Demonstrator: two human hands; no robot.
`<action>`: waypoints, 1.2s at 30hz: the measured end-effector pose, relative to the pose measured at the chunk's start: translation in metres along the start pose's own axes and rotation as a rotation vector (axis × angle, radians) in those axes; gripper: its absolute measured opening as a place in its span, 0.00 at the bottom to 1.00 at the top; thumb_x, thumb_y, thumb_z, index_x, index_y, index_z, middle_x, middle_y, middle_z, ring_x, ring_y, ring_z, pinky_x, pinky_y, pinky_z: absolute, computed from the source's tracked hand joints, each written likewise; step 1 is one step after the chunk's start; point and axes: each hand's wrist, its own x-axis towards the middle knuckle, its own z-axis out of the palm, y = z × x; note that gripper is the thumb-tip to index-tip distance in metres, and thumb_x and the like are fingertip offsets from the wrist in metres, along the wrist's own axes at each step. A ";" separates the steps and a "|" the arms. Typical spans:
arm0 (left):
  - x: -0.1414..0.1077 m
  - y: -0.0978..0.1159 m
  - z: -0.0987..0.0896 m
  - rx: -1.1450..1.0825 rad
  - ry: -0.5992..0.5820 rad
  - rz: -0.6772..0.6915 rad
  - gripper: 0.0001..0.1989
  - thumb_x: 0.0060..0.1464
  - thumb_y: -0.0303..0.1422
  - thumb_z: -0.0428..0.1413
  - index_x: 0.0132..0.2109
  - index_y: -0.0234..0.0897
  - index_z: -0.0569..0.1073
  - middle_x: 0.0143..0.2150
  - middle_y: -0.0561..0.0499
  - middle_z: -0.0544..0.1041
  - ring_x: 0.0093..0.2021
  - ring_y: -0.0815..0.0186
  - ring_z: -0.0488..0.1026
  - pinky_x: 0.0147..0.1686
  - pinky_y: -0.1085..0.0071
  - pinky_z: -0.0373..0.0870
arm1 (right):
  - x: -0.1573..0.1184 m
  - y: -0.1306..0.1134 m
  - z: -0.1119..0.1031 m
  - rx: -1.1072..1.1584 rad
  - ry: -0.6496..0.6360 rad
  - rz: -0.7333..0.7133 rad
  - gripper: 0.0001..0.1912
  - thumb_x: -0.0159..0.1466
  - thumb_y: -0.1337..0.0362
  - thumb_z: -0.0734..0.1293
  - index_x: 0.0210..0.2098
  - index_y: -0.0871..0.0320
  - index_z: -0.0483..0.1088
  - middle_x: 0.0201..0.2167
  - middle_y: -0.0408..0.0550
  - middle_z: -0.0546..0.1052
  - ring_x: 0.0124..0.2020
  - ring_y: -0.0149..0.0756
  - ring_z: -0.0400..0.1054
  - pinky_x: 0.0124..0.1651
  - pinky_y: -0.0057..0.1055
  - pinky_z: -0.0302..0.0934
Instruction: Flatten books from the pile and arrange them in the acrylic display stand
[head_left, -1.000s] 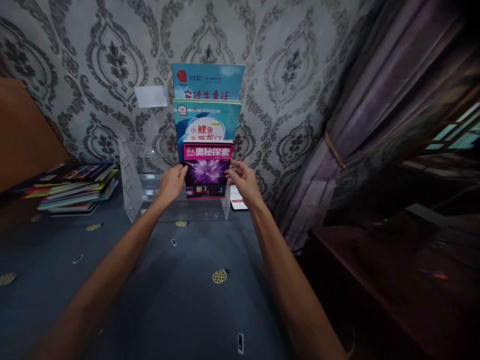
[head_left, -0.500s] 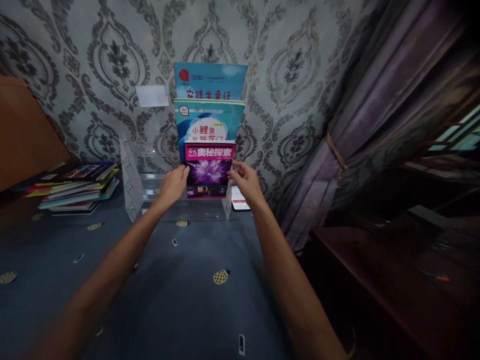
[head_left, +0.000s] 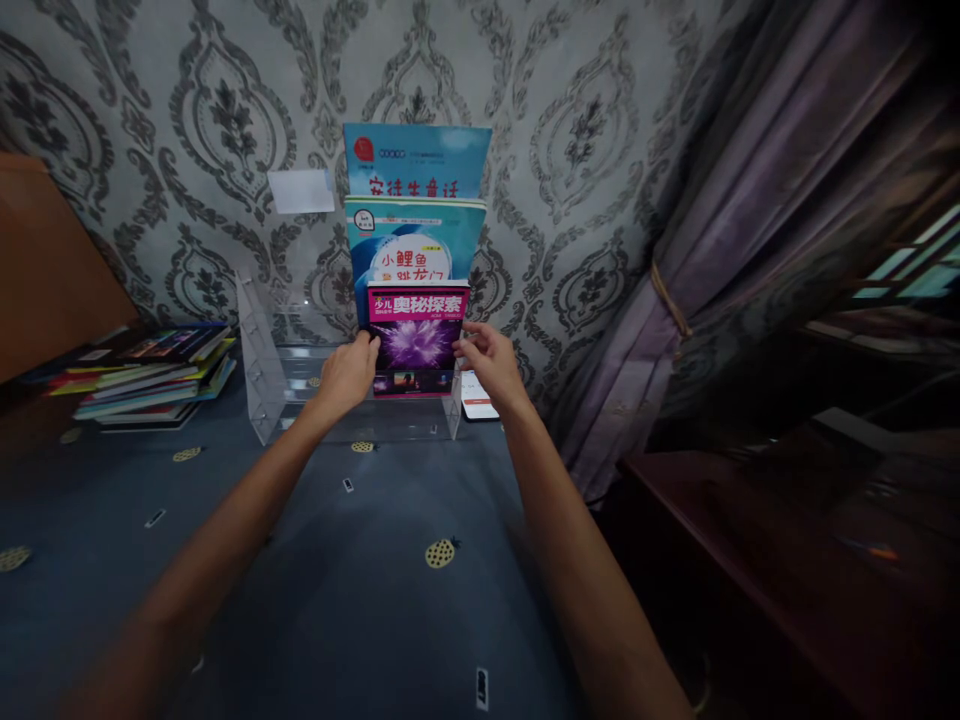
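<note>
A magenta and purple book [head_left: 418, 342] stands upright in the front tier of a clear stepped rack [head_left: 262, 375]. My left hand [head_left: 350, 372] grips its left edge, and my right hand [head_left: 487, 362] has its fingers on the right edge. Behind it, higher up, rises a teal book with a white oval [head_left: 417, 238]. At the very back stands a blue book with red characters [head_left: 418, 160]. The lower parts of both rear books are hidden by the ones in front.
Several books lie stacked [head_left: 154, 375] left of the rack, near an orange-brown panel [head_left: 60, 265]. A lit phone [head_left: 478, 398] is right of the rack. Purple curtain [head_left: 637, 350] and dark red furniture [head_left: 720, 540] are at the right. Blue cloth [head_left: 337, 600] covers the table.
The view has shifted very slightly. Both hands stay at the edges of the magenta book, and the books have not visibly moved in the rack.
</note>
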 end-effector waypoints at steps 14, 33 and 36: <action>-0.010 -0.001 -0.010 0.088 -0.013 -0.015 0.20 0.71 0.38 0.38 0.52 0.36 0.71 0.43 0.37 0.81 0.43 0.51 0.79 0.40 0.63 0.67 | -0.002 -0.006 -0.001 0.019 0.047 0.012 0.22 0.57 0.59 0.66 0.50 0.56 0.69 0.34 0.48 0.79 0.37 0.41 0.76 0.31 0.33 0.71; -0.066 -0.106 -0.014 -0.030 0.376 0.043 0.17 0.69 0.34 0.38 0.49 0.38 0.71 0.48 0.41 0.77 0.50 0.55 0.70 0.55 0.59 0.65 | -0.031 -0.072 0.030 0.038 -0.074 -0.182 0.11 0.63 0.54 0.67 0.39 0.55 0.72 0.26 0.44 0.77 0.26 0.36 0.72 0.30 0.33 0.67; -0.066 -0.143 -0.019 0.020 0.411 -0.107 0.17 0.67 0.34 0.39 0.49 0.37 0.71 0.48 0.39 0.76 0.51 0.53 0.70 0.55 0.58 0.65 | -0.047 -0.081 0.056 0.019 -0.276 -0.190 0.12 0.64 0.54 0.66 0.41 0.54 0.74 0.26 0.44 0.77 0.28 0.38 0.74 0.32 0.33 0.68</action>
